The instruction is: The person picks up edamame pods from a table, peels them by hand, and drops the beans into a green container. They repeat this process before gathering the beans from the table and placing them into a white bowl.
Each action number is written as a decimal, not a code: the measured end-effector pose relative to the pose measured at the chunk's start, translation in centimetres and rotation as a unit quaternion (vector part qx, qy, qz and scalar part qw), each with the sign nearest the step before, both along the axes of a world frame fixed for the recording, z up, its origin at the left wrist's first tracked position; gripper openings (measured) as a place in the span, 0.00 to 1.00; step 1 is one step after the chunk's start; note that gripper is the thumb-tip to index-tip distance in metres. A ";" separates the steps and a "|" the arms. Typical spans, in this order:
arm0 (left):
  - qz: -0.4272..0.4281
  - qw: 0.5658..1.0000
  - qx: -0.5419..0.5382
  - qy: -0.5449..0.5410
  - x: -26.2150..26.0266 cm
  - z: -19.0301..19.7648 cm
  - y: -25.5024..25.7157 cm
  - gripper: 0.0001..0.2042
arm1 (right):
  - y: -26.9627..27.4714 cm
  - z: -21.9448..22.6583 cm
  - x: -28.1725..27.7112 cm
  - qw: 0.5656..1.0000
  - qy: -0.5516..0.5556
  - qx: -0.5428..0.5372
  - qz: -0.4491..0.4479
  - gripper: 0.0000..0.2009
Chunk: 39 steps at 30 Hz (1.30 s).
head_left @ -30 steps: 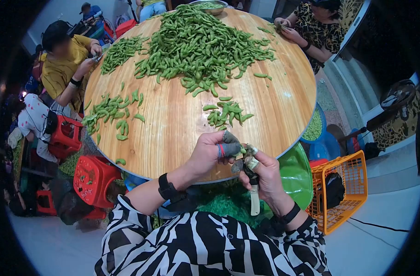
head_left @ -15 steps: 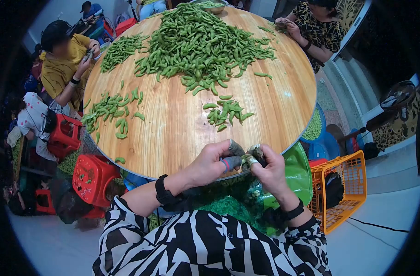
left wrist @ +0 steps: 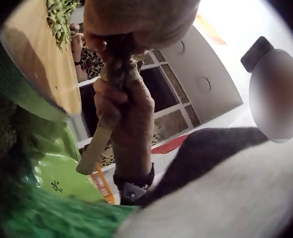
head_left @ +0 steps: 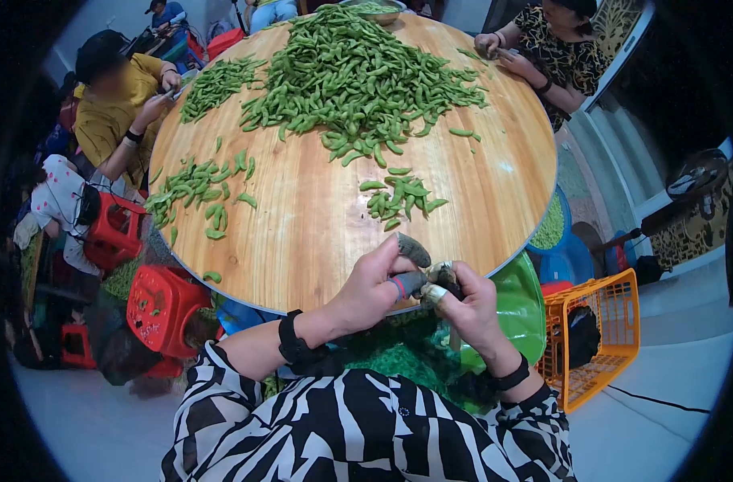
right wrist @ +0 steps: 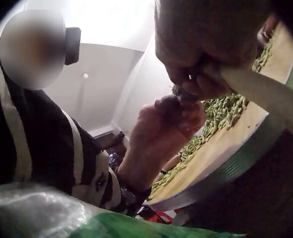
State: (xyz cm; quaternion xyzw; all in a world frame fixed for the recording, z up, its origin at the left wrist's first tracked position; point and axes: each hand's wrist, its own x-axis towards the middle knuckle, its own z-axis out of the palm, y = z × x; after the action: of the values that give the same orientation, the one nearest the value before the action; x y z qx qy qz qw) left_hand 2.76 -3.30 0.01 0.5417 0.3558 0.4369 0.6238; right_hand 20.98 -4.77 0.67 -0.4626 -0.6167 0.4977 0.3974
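Over the near edge of the round wooden table [head_left: 302,233], the left hand [head_left: 370,289] and right hand [head_left: 472,309] meet, dark coverings on their fingertips. The left fingers are curled at a small greenish pod, mostly hidden between the hands. A tool's pale handle [left wrist: 96,148] slants down from the right hand [left wrist: 131,111], which grips it; the tool's working end is hidden. In the right wrist view the same handle [right wrist: 260,89] sticks out of the right fist, close to the left fingertips. A small group of green pods [head_left: 405,198] lies beyond the hands.
A large pile of pods [head_left: 350,80] covers the table's far part, with smaller groups at left. People sit at the left and right far sides. Beside the table stand red stools [head_left: 154,313], an orange crate [head_left: 595,341], a green bag [head_left: 515,309] and blue tubs.
Since a second ago, the hands have turned and the pale handle, clearly seen below the right hand then, is now largely hidden in the head view. The left thumb has lifted.
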 end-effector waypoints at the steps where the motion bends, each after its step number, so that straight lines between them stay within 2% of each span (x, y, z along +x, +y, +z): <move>1: 0.001 1.000 0.002 -0.001 0.0 0.1 0.0 0.09 | 0.1 0.0 0.1 0.998 0.035 -0.042 0.012 0.07; 3: -0.020 0.994 -0.079 -0.067 -0.2 0.4 -0.2 0.09 | 0.2 0.0 0.1 0.999 0.015 -0.013 0.031 0.07; 4: -0.017 0.995 -0.079 -0.065 -0.5 0.3 -0.4 0.09 | 0.1 -0.1 0.0 0.999 -0.003 0.012 0.048 0.08; 5: -0.043 0.995 -0.087 -0.037 -0.8 0.1 -0.5 0.09 | -0.1 0.1 0.1 0.997 -0.046 0.008 0.063 0.09; 6: -0.070 0.993 -0.094 -0.009 -1.1 0.1 -0.6 0.09 | 0.0 0.0 0.1 0.997 -0.044 0.008 0.063 0.09; 8: -0.070 0.993 -0.097 -0.020 -1.6 0.7 -1.2 0.08 | -0.1 -0.1 0.2 0.981 -0.151 0.031 0.116 0.10; 10: -0.075 0.979 0.050 0.183 -3.2 2.0 -1.3 0.10 | -0.4 0.7 0.4 0.979 -0.153 0.003 0.133 0.10; 11: -0.035 0.964 0.112 0.238 -4.6 2.2 -0.7 0.09 | -0.5 1.0 0.9 0.971 -0.154 0.005 0.182 0.10; 12: 0.023 0.921 0.199 0.334 -6.1 3.5 0.5 0.09 | -0.7 1.1 1.5 0.960 -0.155 0.005 0.232 0.09; 13: 0.094 0.819 0.314 0.470 -7.6 3.3 2.3 0.07 | -0.8 0.6 2.1 0.949 -0.165 0.026 0.266 0.09; 14: 0.087 0.724 0.381 0.569 -9.5 3.5 4.4 0.08 | -1.0 0.3 2.1 0.949 -0.164 0.025 0.269 0.09; 15: 0.140 0.672 0.385 0.617 -10.2 3.4 5.5 0.07 | -1.1 0.0 2.1 0.947 -0.155 0.075 0.273 0.09; 16: 0.143 0.669 0.387 0.618 -10.2 2.7 6.7 0.07 | -1.0 0.0 1.9 0.942 -0.146 0.129 0.273 0.09; 17: 0.140 0.703 0.402 0.570 -10.1 1.6 8.1 0.06 | -0.9 0.4 1.6 0.942 -0.147 0.135 0.272 0.09; 18: 0.132 0.736 0.413 0.519 -9.8 0.6 9.3 0.05 | -1.1 1.0 1.1 0.963 -0.110 0.010 0.247 0.08; 19: 0.132 0.737 0.414 0.518 -9.1 0.1 10.4 0.05 | -1.3 1.3 0.8 0.966 -0.071 -0.118 0.219 0.07; 20: 0.124 0.754 0.405 0.502 -8.2 -0.5 11.4 0.06 | -1.4 1.3 0.7 0.966 -0.072 -0.119 0.218 0.07; 21: 0.117 0.772 0.396 0.484 -7.4 -1.1 12.1 0.07 | -1.3 1.1 0.7 0.975 -0.007 -0.147 0.165 0.07; 23: 0.100 0.772 0.383 0.498 -6.6 -3.0 13.4 0.09 | -1.0 0.2 1.4 0.970 0.113 -0.193 0.093 0.09; 24: 0.082 0.769 0.369 0.515 -6.2 -3.0 13.6 0.12 | -1.1 0.1 1.4 0.971 0.111 -0.192 0.092 0.09; 26: 0.087 0.769 0.375 0.510 -6.0 -3.1 13.5 0.12 | -1.3 0.0 1.4 0.917 0.287 -0.277 0.029 0.11; 27: 0.114 0.765 0.362 0.520 -6.0 -2.9 13.5 0.09 | -1.5 -0.5 1.4 0.908 0.292 -0.299 0.011 0.13; 29: 0.141 0.760 0.349 0.530 -6.2 -2.7 13.4 0.06 | -2.5 -0.5 0.6 0.911 0.281 -0.304 -0.002 0.13; 31: 0.153 0.859 0.188 0.451 -6.5 -1.6 12.8 0.05 | -3.5 -0.6 -0.2 0.919 0.259 -0.298 -0.011 0.13; 32: 0.152 0.859 0.186 0.452 -6.6 -1.3 12.3 0.05 | -3.5 -0.5 -0.2 0.918 0.259 -0.300 -0.012 0.13; 33: 0.115 0.932 0.099 0.330 -6.5 -1.0 11.6 0.05 | -3.2 -0.1 -0.1 0.921 0.258 -0.291 0.016 0.14; 34: 0.074 0.977 0.010 0.198 -6.3 -0.3 10.7 0.06 | -2.8 0.3 0.0 0.924 0.257 -0.281 0.042 0.14; 35: 0.064 0.985 -0.038 0.157 -5.6 0.4 9.5 0.07 | -2.1 0.8 -0.1 0.938 0.232 -0.254 0.035 0.16; 36: 0.060 0.985 -0.038 0.158 -5.0 0.9 8.2 0.07 | -1.3 1.0 0.0 0.948 0.222 -0.224 0.035 0.17; 38: 0.001 0.994 -0.097 0.051 -3.8 1.6 5.9 0.06 | -0.4 1.6 -0.2 0.969 0.186 -0.158 0.037 0.18; 39: -0.002 0.994 -0.098 0.051 -3.2 1.8 5.0 0.06 | -0.2 1.5 -0.3 0.969 0.186 -0.158 0.034 0.18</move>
State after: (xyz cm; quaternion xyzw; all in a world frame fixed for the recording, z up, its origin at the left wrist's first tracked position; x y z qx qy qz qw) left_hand -0.47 1.67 1.83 0.5004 0.4270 0.3709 0.6555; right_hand 20.64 -4.94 2.18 -0.3976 -0.4604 0.6795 0.4101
